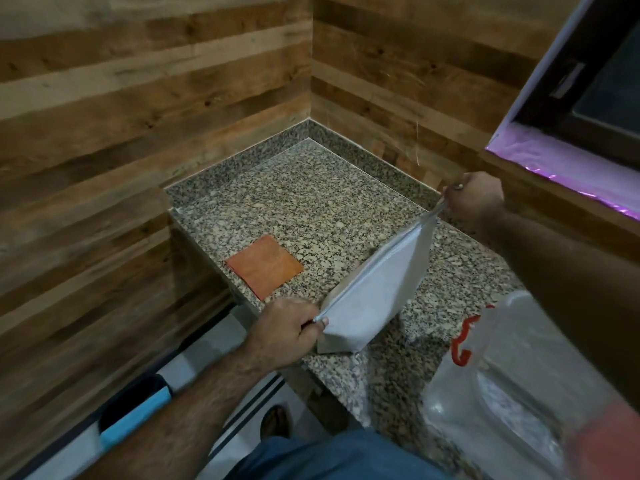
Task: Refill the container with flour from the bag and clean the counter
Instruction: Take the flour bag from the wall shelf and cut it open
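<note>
Head view shows the white bag [372, 289] standing on the granite surface [311, 209], its top seam pinched at each end: left hand [285, 329] near, right hand [476, 199] far. The clear container [512, 368] sits near right, an orange cloth [264, 266] left. Opening evenly, bag upright, should avoid spills.

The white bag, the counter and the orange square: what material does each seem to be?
White bag: probably matte paper or plastic film; it keeps stiff creases. Counter: likely polished granite, speckled grey, black and cream. Orange square: apparently a thin cleaning cloth, flat with a faint mottled texture.
</note>
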The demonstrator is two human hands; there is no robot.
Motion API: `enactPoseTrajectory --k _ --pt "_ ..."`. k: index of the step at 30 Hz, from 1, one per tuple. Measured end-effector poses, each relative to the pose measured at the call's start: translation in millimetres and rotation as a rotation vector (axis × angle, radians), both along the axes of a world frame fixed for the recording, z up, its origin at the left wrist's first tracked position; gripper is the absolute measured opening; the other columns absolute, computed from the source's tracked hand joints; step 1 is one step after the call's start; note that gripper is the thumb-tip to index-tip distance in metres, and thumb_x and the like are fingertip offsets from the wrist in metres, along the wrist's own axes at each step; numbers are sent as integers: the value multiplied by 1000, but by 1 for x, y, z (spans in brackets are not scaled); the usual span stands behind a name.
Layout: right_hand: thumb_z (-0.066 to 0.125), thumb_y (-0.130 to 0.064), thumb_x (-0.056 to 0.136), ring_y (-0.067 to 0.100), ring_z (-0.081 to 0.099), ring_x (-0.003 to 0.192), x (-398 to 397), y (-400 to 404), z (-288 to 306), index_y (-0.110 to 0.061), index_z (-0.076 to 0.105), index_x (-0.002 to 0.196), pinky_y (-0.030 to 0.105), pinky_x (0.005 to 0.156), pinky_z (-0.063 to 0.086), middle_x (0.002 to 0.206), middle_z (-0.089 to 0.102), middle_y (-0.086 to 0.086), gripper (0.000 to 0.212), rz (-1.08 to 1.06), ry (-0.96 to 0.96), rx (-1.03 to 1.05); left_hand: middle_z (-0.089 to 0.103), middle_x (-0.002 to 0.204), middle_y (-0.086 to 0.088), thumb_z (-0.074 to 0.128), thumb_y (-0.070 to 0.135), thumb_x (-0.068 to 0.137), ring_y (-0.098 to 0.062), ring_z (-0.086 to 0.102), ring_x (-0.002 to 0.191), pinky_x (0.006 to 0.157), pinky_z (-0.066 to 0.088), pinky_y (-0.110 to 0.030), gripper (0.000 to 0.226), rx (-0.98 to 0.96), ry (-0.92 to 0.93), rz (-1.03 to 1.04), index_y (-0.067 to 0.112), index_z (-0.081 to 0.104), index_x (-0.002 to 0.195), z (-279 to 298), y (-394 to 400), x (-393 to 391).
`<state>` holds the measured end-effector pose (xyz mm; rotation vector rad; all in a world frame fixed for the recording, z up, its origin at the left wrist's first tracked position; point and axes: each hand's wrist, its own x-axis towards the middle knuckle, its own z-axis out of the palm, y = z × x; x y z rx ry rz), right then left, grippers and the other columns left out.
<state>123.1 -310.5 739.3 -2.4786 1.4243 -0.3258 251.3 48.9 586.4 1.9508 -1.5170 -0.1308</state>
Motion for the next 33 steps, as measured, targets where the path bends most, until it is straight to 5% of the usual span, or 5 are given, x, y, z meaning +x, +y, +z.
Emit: enactPoseTrajectory --k 5,14,17,22,33 --pt "65 -22 99 39 70 111 0 -31 -6 -4 75 120 41 93 56 121 75 20 29 -211 -167 145 47 63 3 58 41 97 -17 47 61 56 33 -32 39 21 24 -10 21 46 67 -4 1 0" --pt "64 -64 93 38 73 91 -7 28 -18 -5 52 120 42 76 60 105 72 16 65 -205 -133 -103 40 58 12 66 67 86 -13 46 55 51 40 -33 57 79 50 79 28 34 60 11 -5 -1" --pt "47 -86 89 30 70 80 -12 44 -21 -3 69 98 31 64 56 103 75 19 86 -133 23 109 44 62 11 64 76 83 -12 48 59 53 44 -37 58 76 97 147 27 40 64 26 -18 -4" --pt "45 -101 73 40 65 118 -10 74 -38 -4 65 137 51 105 55 139 62 23 118 -103 37 575 62 81 9 62 91 74 -12 61 70 54 49 -34 64 284 76 135 30 49 89 56 -55 -2" --pt "73 -50 92 17 55 57 26 76 -59 0 68 117 21 41 39 89 65 10 56 -307 44 638 61 75 1 62 57 85 -20 62 71 58 44 -28 38 669 -197 -15 19 65 81 69 -115 -9"
